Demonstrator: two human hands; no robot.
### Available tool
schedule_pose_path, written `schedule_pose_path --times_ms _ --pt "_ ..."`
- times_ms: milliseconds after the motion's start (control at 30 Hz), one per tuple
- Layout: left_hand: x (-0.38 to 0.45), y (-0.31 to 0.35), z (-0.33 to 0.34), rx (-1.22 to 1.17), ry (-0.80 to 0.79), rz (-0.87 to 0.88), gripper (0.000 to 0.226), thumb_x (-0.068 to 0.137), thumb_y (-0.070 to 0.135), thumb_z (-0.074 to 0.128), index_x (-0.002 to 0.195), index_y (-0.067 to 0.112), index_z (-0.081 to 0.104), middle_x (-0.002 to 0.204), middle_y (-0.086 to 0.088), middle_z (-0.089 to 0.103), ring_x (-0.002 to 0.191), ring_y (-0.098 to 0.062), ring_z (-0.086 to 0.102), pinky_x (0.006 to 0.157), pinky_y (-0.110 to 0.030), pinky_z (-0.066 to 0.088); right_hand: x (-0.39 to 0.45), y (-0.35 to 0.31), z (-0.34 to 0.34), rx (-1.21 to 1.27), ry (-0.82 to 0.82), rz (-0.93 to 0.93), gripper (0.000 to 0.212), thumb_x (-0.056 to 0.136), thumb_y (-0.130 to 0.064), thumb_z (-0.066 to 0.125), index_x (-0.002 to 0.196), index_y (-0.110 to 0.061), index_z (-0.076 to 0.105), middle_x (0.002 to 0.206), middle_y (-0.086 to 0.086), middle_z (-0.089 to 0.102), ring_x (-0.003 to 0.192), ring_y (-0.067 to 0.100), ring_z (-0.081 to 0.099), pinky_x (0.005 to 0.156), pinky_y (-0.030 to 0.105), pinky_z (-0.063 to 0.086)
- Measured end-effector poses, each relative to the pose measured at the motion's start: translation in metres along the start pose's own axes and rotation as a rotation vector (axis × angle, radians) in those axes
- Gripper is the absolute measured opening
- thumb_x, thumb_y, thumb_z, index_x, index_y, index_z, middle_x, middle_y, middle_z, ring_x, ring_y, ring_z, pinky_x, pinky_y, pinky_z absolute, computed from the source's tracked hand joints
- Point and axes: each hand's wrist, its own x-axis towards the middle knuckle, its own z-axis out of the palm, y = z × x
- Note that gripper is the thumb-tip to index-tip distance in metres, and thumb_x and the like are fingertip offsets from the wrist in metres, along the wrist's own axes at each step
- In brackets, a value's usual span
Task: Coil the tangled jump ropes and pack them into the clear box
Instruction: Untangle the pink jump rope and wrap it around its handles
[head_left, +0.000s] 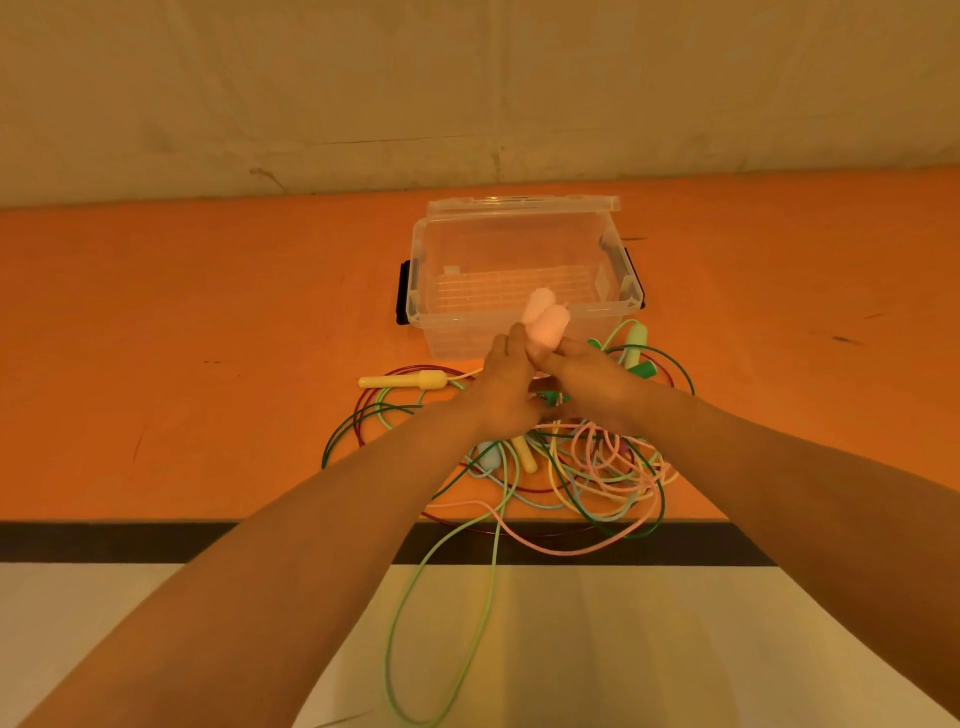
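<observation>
Two pink jump-rope handles (545, 318) stand side by side, held up just in front of the clear box (519, 322). My left hand (506, 382) and my right hand (589, 384) both grip them from below, fingers curled round their lower ends. The box stands open with nothing in it, its lid (522, 204) tipped back. Under my hands lies a tangle of ropes (592, 478): pink, green, dark green, red and pale blue cords. A yellow handle (405, 381) lies to the left, a pale green handle (635, 340) to the right.
The orange table (182, 338) ends in a dark front edge (104, 540). A light green cord loop (441, 623) hangs over that edge toward the pale floor. A plain wall rises behind the table.
</observation>
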Motion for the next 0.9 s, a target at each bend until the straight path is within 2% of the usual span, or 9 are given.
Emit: schedule_pose_path --times_ms 133,267,367,433,500,567,700,833,900 --pt "0.000 -0.005 0.001 0.068 -0.007 0.097 0.092 0.083 0.031 0.067 0.149 0.006 0.006 0.134 -0.013 0.031 0.126 -0.029 0.032 0.102 -0.047 0.036 0.000 -0.002 -0.004 0.139 0.052 0.034 0.027 0.102 -0.027 0.042 0.116 -0.008 0.055 0.090 0.004 0.060 0.081 0.019 0.057 0.070 0.039 0.046" --pt "-0.005 -0.010 0.000 0.279 0.013 0.125 0.092 0.086 0.060 0.049 0.151 0.014 0.004 0.143 -0.004 0.029 0.128 -0.024 0.028 0.101 -0.043 0.027 0.004 -0.004 -0.012 0.210 0.129 0.052 0.016 0.099 -0.023 0.042 0.109 -0.018 0.054 0.090 0.003 0.056 0.083 0.023 0.055 0.061 0.038 0.047" --pt "-0.008 -0.010 -0.005 0.369 0.014 0.170 0.082 0.090 0.061 0.042 0.152 0.016 0.013 0.145 0.000 0.032 0.130 -0.020 0.028 0.101 -0.039 0.021 0.006 0.003 -0.014 0.040 0.142 0.057 0.024 0.099 -0.025 0.041 0.118 -0.014 0.050 0.096 0.006 0.057 0.084 0.022 0.056 0.064 0.035 0.047" --pt "-0.007 -0.010 -0.010 0.381 0.062 0.196 0.060 0.093 0.051 0.043 0.144 0.019 0.035 0.134 0.002 0.046 0.122 -0.017 0.039 0.094 -0.034 0.022 0.008 0.010 -0.018 -0.229 0.171 -0.052 0.028 0.099 -0.025 0.043 0.121 -0.008 0.047 0.100 0.007 0.056 0.087 0.019 0.054 0.067 0.031 0.045" --pt "-0.004 -0.012 -0.014 0.226 0.196 0.142 0.046 0.088 0.042 0.045 0.127 0.019 0.055 0.118 0.001 0.058 0.104 -0.018 0.053 0.093 -0.035 0.033 0.007 0.016 -0.022 -0.519 0.178 -0.183 0.026 0.099 -0.022 0.045 0.119 -0.006 0.043 0.094 0.003 0.052 0.081 0.014 0.049 0.062 0.024 0.038" --pt "0.000 -0.012 -0.019 -0.061 0.302 -0.039 0.042 0.088 0.040 0.051 0.122 0.016 0.054 0.113 -0.002 0.060 0.091 -0.018 0.058 0.087 -0.033 0.046 0.004 0.021 -0.024 -0.703 0.162 -0.258 0.027 0.098 -0.020 0.047 0.119 -0.006 0.041 0.090 0.001 0.049 0.076 0.014 0.047 0.058 0.022 0.035" --pt "0.001 -0.006 -0.024 -0.614 0.157 -0.370 0.072 0.083 0.052 0.065 0.135 0.013 0.036 0.121 -0.004 0.054 0.100 -0.021 0.063 0.083 -0.039 0.056 -0.001 0.026 -0.020 -0.993 0.120 -0.365 0.040 0.095 -0.029 0.053 0.126 -0.008 0.040 0.112 0.013 0.055 0.093 0.030 0.057 0.076 0.041 0.047" --pt "-0.002 -0.006 -0.025 -0.779 0.161 -0.281 0.060 0.078 0.020 0.077 0.128 0.009 0.045 0.112 -0.008 0.058 0.100 -0.021 0.062 0.077 -0.032 0.058 -0.005 0.020 -0.015 -1.125 0.199 -0.430 0.048 0.094 -0.034 0.056 0.130 -0.007 0.039 0.121 0.014 0.054 0.096 0.034 0.058 0.068 0.036 0.045" --pt "-0.001 -0.007 -0.026 -0.801 0.207 -0.241 0.036 0.084 0.010 0.070 0.116 0.008 0.054 0.101 -0.006 0.060 0.095 -0.021 0.061 0.071 -0.025 0.057 -0.006 0.016 -0.017 -1.117 0.252 -0.441 0.052 0.091 -0.036 0.061 0.130 -0.008 0.040 0.119 0.012 0.055 0.096 0.032 0.058 0.068 0.035 0.043"
